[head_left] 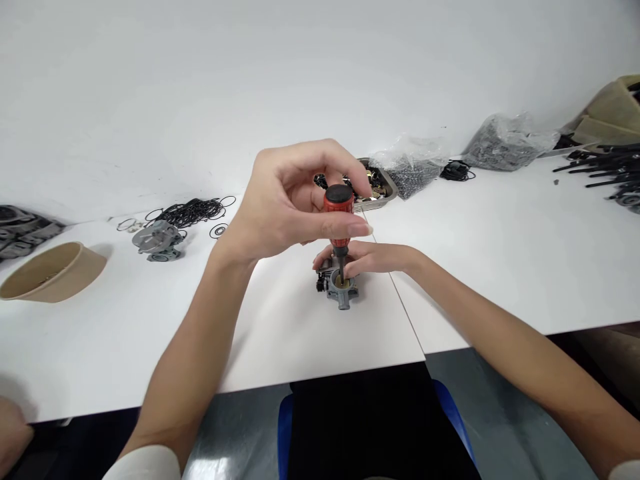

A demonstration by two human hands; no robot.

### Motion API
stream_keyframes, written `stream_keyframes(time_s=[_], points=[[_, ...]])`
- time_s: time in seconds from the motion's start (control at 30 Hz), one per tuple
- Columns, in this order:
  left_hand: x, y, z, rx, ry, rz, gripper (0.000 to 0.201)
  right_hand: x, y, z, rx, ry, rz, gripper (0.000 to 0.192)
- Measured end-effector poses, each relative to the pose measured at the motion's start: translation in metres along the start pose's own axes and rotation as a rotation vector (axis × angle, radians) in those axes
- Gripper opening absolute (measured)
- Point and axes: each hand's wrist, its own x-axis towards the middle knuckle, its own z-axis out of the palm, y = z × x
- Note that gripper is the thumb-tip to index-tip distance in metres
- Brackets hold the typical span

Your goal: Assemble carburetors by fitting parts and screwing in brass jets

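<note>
My left hand [295, 200] grips the red and black handle of a short screwdriver [339, 217], held upright with its tip down in a small grey metal part [341, 290] on the white table [280, 333]. My right hand [367, 259] lies behind that part and holds it steady with the fingers around its back and sides. The screwdriver's shaft enters a round opening on top of the part.
A second grey metal part [157, 240] and a heap of black rubber rings [193, 212] lie at the left, near a brown paper bowl [53, 272]. A metal tray [383, 187], plastic bags of small parts [417, 167] and black rods [600, 170] sit behind and right.
</note>
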Motion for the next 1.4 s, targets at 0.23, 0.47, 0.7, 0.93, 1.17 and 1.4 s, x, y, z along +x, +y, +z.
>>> stream_keyframes(time_s=[0.23, 0.47, 0.7, 0.93, 1.17, 1.4], points=[[-0.004, -0.001, -0.008, -0.026, 0.002, -0.023, 0.029, 0.000, -0.002, 0.001, -0.033, 0.012, 0.024, 0.046], [-0.002, 0.007, -0.006, -0.108, -0.048, -0.043, 0.024, 0.000, -0.004, 0.001, -0.043, 0.019, 0.041, 0.047], [0.002, -0.003, -0.003, -0.106, -0.062, -0.002, 0.013, -0.001, -0.004, 0.001, -0.015, 0.001, 0.040, 0.047], [0.001, -0.006, 0.003, -0.160, -0.071, -0.151, 0.028, 0.000, 0.000, 0.000, 0.035, -0.009, 0.026, 0.045], [-0.002, 0.002, -0.006, -0.102, -0.008, -0.163, 0.027, 0.001, 0.000, 0.001, 0.038, -0.007, -0.002, 0.043], [-0.004, 0.015, -0.014, -0.133, -0.159, -0.178, 0.020, 0.001, 0.000, 0.002, 0.020, 0.015, -0.008, 0.042]])
